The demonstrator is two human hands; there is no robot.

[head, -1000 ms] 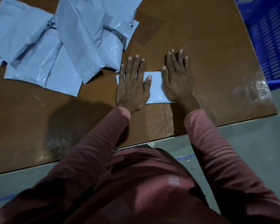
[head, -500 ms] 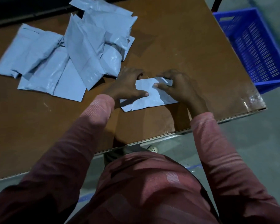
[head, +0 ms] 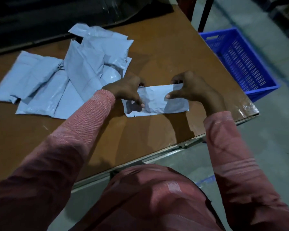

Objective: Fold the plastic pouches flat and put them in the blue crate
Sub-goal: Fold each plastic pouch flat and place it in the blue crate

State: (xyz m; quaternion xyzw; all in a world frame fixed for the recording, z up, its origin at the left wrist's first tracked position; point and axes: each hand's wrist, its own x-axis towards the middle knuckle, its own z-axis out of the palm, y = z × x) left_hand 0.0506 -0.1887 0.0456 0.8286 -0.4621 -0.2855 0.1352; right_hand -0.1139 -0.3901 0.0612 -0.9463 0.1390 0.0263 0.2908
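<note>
Brown glossy wooden table (head: pixel 157 134), metal-trimmed along its near edge, standing on grey concrete floor (head: pixel 265 144).

Item 1: small folded pale-blue plastic pouch (head: pixel 155 102), creased, held over the table's right half, near the near edge and short of the right corner. Whether its lower edge touches the tabletop cannot be told.

Item 2: left hand (head: pixel 127 89), pink knit sleeve, fingers curled and pinching the pouch's left end.

Item 3: right hand (head: pixel 193 87), same sleeve, thumb and fingers pinching the pouch's upper right corner. Hands are apart, with the pouch stretched between them.

Item 4: loose heap of pale-blue plastic pouches (head: pixel 83 64), overlapping, on the far left part of the table, just beside the left hand.

Item 5: blue slatted plastic crate (head: pixel 240 64) on the floor past the table's right edge, open side up, with no pouch visible inside. Bare tabletop lies between the right hand and that edge.

Item 6: dark upright post (head: pixel 205 12) at the far right corner.
</note>
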